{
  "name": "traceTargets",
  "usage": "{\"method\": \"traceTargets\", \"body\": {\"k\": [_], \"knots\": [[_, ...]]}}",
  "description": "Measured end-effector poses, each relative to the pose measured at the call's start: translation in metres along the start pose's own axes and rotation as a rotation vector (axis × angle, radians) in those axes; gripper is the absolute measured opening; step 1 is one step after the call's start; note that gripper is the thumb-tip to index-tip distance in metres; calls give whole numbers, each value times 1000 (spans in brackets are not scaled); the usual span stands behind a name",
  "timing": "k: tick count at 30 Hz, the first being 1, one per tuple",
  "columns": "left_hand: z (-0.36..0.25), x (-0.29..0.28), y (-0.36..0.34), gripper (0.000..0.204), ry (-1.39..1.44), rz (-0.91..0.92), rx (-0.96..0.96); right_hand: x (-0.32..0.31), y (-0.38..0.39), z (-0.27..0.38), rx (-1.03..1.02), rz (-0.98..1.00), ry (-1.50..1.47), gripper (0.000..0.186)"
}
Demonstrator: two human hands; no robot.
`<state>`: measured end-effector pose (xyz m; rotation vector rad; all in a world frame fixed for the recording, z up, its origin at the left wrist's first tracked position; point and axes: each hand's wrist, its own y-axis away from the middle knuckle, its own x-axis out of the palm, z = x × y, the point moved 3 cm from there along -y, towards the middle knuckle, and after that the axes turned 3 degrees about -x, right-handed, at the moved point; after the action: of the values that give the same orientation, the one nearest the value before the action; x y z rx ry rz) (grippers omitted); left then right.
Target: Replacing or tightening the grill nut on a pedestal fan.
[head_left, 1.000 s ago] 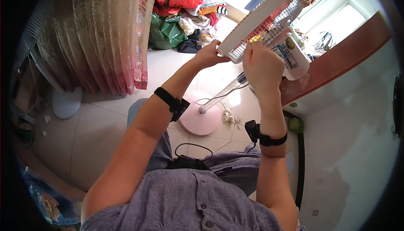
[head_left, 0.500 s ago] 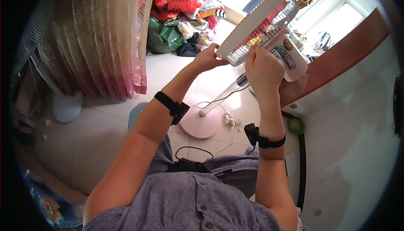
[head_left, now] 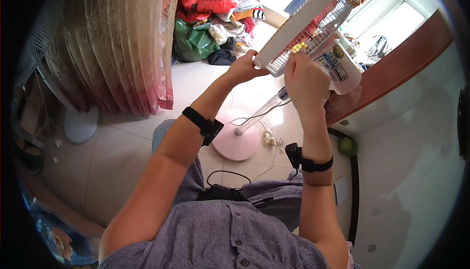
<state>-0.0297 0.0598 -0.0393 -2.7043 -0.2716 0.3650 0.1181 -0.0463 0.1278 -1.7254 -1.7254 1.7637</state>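
A floor fan (head_left: 299, 24) with a white rim, wire cage and reddish blades leans up to the right in front of me. Its clear pole (head_left: 264, 110) runs down to a round pink base (head_left: 237, 147) on the floor, with a thin cord hanging beside it. My left hand (head_left: 246, 69) is closed on the lower edge of the fan's rim, thumb underneath. Beside the wire cage, my right hand (head_left: 307, 79) is curled into a pinch; whatever its fingertips hold is hidden. Each forearm wears a black strap with a small device.
Pleated curtain (head_left: 112, 48) hangs at the left, near a second white fan base (head_left: 81, 126). Bags and clothes (head_left: 210, 34) are heaped at the back. To the right, a white container (head_left: 346, 73) sits by a reddish-brown ledge (head_left: 391, 78); a green round object (head_left: 347, 146) lies below.
Both hands keep their places at the fan, with hardly any motion. The whole view has shifted slightly. A blurred red patch now shows near the curtain's top.
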Motion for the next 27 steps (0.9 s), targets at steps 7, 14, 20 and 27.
{"method": "traceTargets", "body": {"k": [7,14,20,27], "knots": [[14,2,-5,77,39,17,5,-11,15,-3,38,-85,-276,22],[1,3,-7,71,136,72,59,8,22,-7,0,-73,-201,14],[3,-9,0,59,153,66,28,10,35,-11,67,-260,-121,14],[-62,-8,20,49,202,153,-138,36,38,-5,-26,-227,-169,15]]}}
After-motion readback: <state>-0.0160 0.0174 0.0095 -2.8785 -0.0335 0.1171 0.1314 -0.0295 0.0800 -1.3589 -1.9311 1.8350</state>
